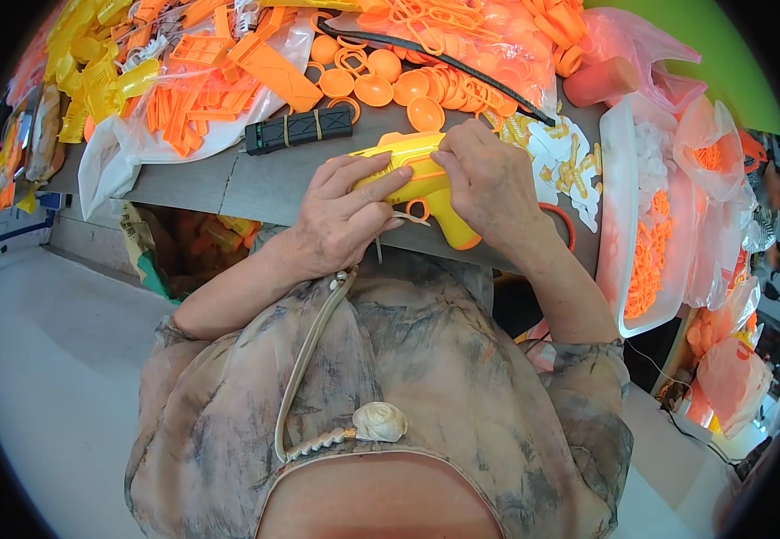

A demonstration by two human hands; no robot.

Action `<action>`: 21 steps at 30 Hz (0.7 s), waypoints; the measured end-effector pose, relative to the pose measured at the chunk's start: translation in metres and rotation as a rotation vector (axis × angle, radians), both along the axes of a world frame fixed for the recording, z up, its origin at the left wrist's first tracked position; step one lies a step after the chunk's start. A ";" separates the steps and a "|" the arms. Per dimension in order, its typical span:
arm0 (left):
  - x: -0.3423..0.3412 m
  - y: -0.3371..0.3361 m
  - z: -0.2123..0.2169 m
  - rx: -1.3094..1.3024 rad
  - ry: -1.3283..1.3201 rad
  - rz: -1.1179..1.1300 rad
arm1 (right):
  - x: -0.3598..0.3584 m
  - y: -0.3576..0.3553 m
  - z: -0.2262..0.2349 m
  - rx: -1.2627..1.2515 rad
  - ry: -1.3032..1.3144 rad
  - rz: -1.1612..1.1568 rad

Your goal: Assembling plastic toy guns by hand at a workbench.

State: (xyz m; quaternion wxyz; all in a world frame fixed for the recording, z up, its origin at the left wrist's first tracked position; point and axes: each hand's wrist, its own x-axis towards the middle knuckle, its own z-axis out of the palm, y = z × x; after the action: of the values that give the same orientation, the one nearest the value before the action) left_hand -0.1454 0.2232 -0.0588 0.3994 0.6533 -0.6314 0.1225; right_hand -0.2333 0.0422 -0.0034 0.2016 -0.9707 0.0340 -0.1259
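Between my hands, just above the front edge of the grey table (255, 193), is a yellow toy gun (421, 166) with orange parts and an orange trigger ring. My left hand (345, 211) grips its left end, with fingers lying along the top and side. At the other end my right hand (489, 175) is closed on its upper rear, fingertips pressed to the shell. The grip, with its orange butt, hangs down below the right hand. Part of the toy is hidden behind my fingers. Behind it lies a black block-shaped object (298, 131) with bands around it.
Orange plastic parts (201, 99) and yellow parts (93, 72) are heaped at the back left. Orange discs (372, 88) lie behind a black bar (462, 65). White and yellow pieces (569, 166) sit right of my hands, beside a translucent bin (619, 225) holding small orange parts.
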 end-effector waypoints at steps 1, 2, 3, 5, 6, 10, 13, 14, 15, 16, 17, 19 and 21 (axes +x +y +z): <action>0.000 0.000 0.000 0.006 -0.019 0.003 | 0.000 0.000 0.001 0.000 0.000 0.003; 0.000 0.000 0.000 0.006 -0.019 0.006 | 0.000 0.000 0.003 -0.031 0.017 0.008; 0.000 -0.001 0.001 0.010 -0.004 -0.001 | -0.001 0.001 0.005 -0.061 0.033 0.011; 0.002 0.000 0.003 0.015 0.009 -0.006 | -0.002 0.006 0.008 -0.105 0.056 -0.021; 0.004 0.000 0.005 -0.024 0.159 -0.023 | -0.002 0.007 0.010 -0.151 0.079 -0.051; 0.007 0.004 0.022 -0.075 0.717 0.016 | -0.009 0.009 0.016 -0.113 0.047 -0.076; 0.012 0.001 0.036 -0.115 1.053 -0.035 | -0.014 -0.001 0.018 0.111 -0.036 -0.052; 0.014 0.000 0.040 -0.088 1.186 -0.055 | -0.015 -0.003 0.018 0.362 -0.044 -0.027; 0.015 -0.002 0.044 -0.070 1.214 -0.046 | -0.015 -0.005 0.019 0.614 -0.051 -0.002; 0.015 -0.003 0.044 -0.071 1.212 -0.046 | -0.015 -0.003 0.021 0.613 -0.053 -0.002; 0.015 -0.004 0.045 -0.068 1.240 -0.078 | -0.013 0.002 0.024 0.484 -0.191 0.091; 0.014 -0.004 0.046 -0.062 1.268 -0.114 | -0.010 0.008 0.026 0.351 -0.327 0.178; 0.012 -0.005 0.046 -0.054 1.264 -0.123 | -0.005 0.008 0.022 0.216 -0.478 0.294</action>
State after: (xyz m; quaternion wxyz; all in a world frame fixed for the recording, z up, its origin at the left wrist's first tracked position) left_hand -0.1332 0.2181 -0.0131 0.7177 0.5517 -0.3069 -0.2939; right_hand -0.2379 0.0499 0.0190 0.3219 -0.8811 -0.1423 -0.3158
